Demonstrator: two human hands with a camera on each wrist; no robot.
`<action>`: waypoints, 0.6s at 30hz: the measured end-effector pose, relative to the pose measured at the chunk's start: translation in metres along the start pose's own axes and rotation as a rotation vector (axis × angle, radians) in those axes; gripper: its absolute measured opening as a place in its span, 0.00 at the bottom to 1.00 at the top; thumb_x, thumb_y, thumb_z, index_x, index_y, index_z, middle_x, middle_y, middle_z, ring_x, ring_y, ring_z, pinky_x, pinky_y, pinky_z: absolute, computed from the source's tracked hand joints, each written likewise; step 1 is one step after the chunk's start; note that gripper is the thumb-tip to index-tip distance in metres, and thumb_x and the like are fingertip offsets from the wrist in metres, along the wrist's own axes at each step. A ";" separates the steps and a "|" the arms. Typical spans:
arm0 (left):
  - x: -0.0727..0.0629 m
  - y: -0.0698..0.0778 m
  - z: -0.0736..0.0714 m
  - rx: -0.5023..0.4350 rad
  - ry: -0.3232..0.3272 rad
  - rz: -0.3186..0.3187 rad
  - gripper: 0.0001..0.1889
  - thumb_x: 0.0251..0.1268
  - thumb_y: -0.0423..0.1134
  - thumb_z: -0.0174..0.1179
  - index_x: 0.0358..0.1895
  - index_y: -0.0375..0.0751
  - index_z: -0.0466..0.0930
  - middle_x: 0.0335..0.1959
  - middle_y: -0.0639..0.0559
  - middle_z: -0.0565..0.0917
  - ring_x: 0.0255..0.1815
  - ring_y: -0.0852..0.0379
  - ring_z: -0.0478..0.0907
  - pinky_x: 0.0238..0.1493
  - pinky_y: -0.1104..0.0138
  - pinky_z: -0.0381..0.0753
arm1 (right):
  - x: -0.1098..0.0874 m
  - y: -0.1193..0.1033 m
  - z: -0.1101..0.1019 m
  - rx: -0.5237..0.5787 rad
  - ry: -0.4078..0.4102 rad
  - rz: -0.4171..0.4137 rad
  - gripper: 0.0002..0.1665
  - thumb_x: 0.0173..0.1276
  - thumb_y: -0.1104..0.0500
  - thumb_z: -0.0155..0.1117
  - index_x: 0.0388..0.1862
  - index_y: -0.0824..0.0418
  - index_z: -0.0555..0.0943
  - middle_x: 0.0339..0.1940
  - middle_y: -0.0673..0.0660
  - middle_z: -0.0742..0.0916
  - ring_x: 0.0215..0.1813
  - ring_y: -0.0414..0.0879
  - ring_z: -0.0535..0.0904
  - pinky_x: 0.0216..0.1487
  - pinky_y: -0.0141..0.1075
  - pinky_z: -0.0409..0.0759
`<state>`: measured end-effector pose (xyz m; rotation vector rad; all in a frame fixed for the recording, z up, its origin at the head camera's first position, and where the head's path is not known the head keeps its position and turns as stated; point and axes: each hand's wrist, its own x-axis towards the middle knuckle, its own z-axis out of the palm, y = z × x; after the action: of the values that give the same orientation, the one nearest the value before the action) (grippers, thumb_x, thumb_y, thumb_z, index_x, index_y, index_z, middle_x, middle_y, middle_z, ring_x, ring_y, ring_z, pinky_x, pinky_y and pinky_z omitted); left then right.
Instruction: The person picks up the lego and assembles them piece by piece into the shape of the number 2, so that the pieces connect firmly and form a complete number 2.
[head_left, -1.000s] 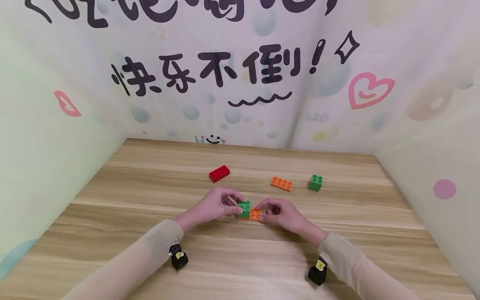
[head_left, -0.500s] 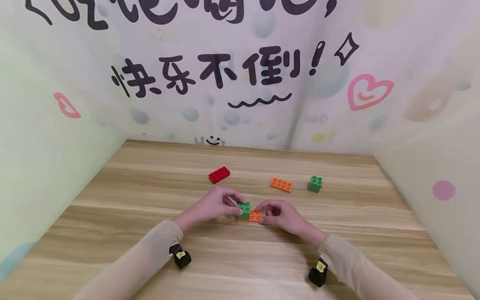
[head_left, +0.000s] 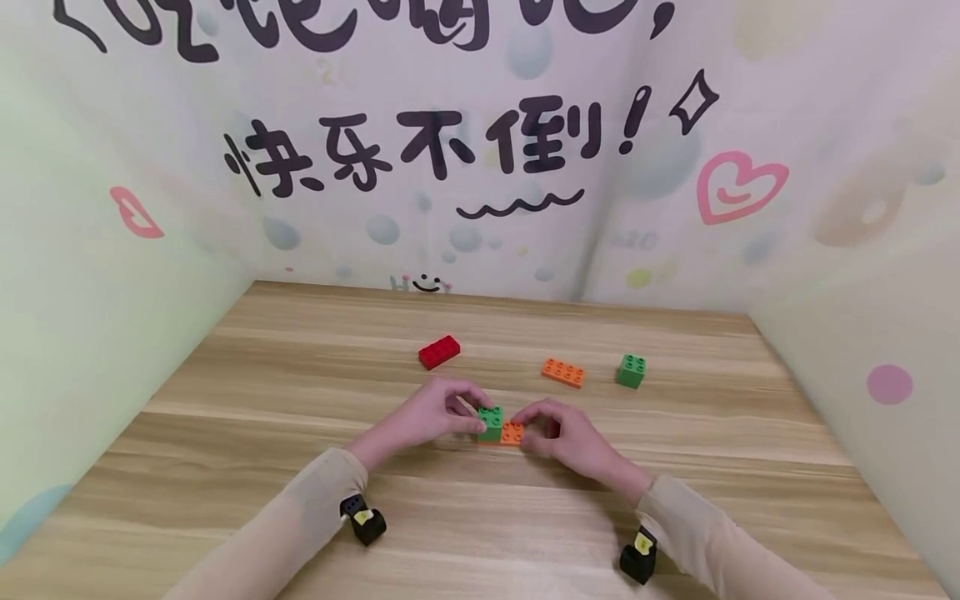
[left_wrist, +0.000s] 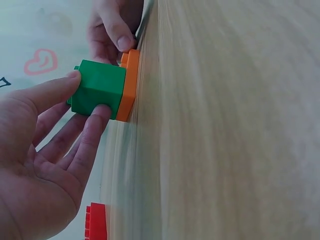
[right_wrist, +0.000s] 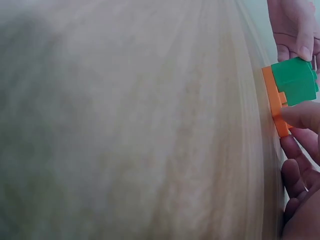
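Observation:
A square green toy brick (head_left: 491, 427) sits on the left half of a flat orange toy brick (head_left: 512, 434), which lies on the table with its right-hand studs showing. My left hand (head_left: 435, 412) holds the green brick, thumb and fingers around it; the left wrist view shows the thumb at its studded edge and a fingertip on its side (left_wrist: 100, 87). The right end of the orange brick is pinched by my right hand (head_left: 567, 437), whose thumb presses its near side in the right wrist view. Both bricks are level.
Behind the hands on the wooden table (head_left: 480, 533) lie a red brick (head_left: 439, 352), a second flat orange brick (head_left: 563, 372) and a second green brick (head_left: 632, 371). A printed cloth wall (head_left: 420, 225) rises at the table's back edge, with pale walls at both sides.
Both hands keep hold of the stacked bricks in almost the same spot. The whole head view has shifted very slightly; the other bricks have not moved.

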<state>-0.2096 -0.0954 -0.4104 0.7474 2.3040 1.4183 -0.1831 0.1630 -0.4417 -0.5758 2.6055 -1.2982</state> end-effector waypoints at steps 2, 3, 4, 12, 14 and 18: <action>0.000 0.000 0.000 -0.009 -0.003 -0.004 0.14 0.58 0.35 0.70 0.48 0.42 0.84 0.45 0.45 0.86 0.40 0.58 0.86 0.43 0.69 0.84 | 0.000 0.001 0.001 -0.004 0.001 -0.004 0.16 0.63 0.55 0.71 0.50 0.48 0.84 0.47 0.50 0.85 0.34 0.42 0.70 0.35 0.30 0.68; 0.000 -0.001 0.000 -0.010 -0.004 -0.007 0.14 0.58 0.35 0.70 0.48 0.42 0.84 0.45 0.45 0.86 0.40 0.58 0.86 0.43 0.69 0.84 | 0.001 0.001 0.001 -0.006 0.002 -0.005 0.16 0.62 0.55 0.72 0.50 0.48 0.84 0.47 0.49 0.85 0.34 0.42 0.70 0.35 0.30 0.68; 0.000 -0.001 -0.001 -0.011 -0.005 -0.010 0.14 0.58 0.35 0.70 0.49 0.42 0.84 0.45 0.46 0.86 0.40 0.58 0.86 0.44 0.69 0.84 | 0.001 0.001 0.001 -0.005 0.002 -0.006 0.16 0.62 0.55 0.73 0.50 0.48 0.84 0.47 0.49 0.85 0.34 0.42 0.70 0.35 0.30 0.68; 0.000 -0.002 -0.001 0.001 -0.010 -0.013 0.14 0.59 0.36 0.70 0.49 0.43 0.84 0.46 0.46 0.85 0.42 0.57 0.86 0.47 0.68 0.85 | 0.004 0.002 0.000 0.025 -0.019 0.023 0.17 0.60 0.56 0.73 0.49 0.48 0.84 0.46 0.50 0.85 0.31 0.41 0.69 0.32 0.30 0.68; 0.000 -0.003 -0.001 0.003 -0.012 -0.007 0.14 0.60 0.36 0.70 0.49 0.43 0.84 0.46 0.46 0.85 0.41 0.57 0.86 0.46 0.68 0.85 | 0.004 0.002 0.000 0.027 -0.024 0.028 0.17 0.61 0.56 0.73 0.49 0.48 0.84 0.46 0.51 0.85 0.30 0.41 0.69 0.32 0.30 0.68; 0.000 -0.004 -0.001 0.006 -0.016 0.002 0.14 0.60 0.36 0.69 0.50 0.43 0.84 0.46 0.46 0.86 0.41 0.57 0.86 0.46 0.68 0.85 | 0.003 0.003 0.000 0.029 -0.027 0.028 0.16 0.62 0.56 0.72 0.49 0.48 0.83 0.46 0.51 0.85 0.30 0.41 0.69 0.32 0.30 0.68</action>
<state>-0.2112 -0.0978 -0.4132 0.7596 2.2970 1.4024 -0.1868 0.1633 -0.4445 -0.5459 2.5598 -1.3079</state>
